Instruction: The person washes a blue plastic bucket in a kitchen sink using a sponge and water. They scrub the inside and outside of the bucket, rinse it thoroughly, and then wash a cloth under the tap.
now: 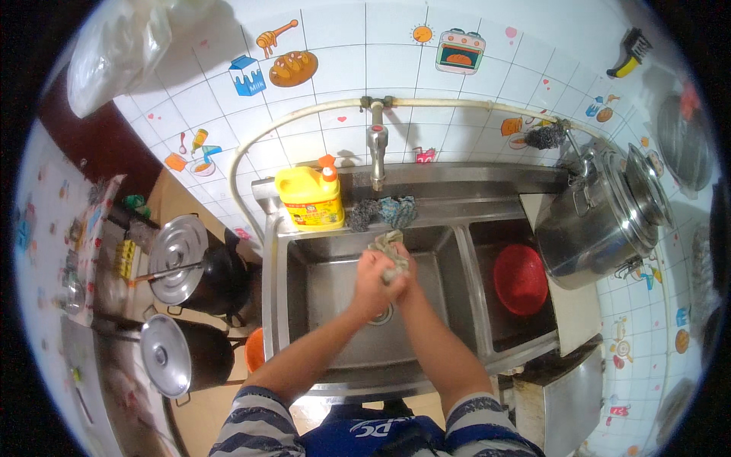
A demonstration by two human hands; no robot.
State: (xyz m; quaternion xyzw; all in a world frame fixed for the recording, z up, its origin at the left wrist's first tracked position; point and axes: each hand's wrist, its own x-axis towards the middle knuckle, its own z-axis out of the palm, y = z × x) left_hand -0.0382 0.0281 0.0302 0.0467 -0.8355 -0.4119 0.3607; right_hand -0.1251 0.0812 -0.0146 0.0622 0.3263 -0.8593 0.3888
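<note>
A crumpled pale cloth (394, 247) is gripped between my two hands, above the left basin of a stainless steel sink (354, 343). My left hand (374, 280) closes around it from the left, and my right hand (406, 274) presses against it from the other side. Bunched cloth pokes out over the fingers. Just beyond the hands, a metal scourer (364, 215) and a blue-grey scouring pad (398, 211) lie on the sink's back ledge. Above them hangs the metal tap (377, 151); no water stream is visible from it.
A yellow detergent jug (310, 200) with an orange pump stands at the back left ledge. In the right basin sits a red plastic bowl (519, 280). A large steel pot (594, 223) rests on a board (577, 320) at right. Lidded pots (165, 355) stand to the left.
</note>
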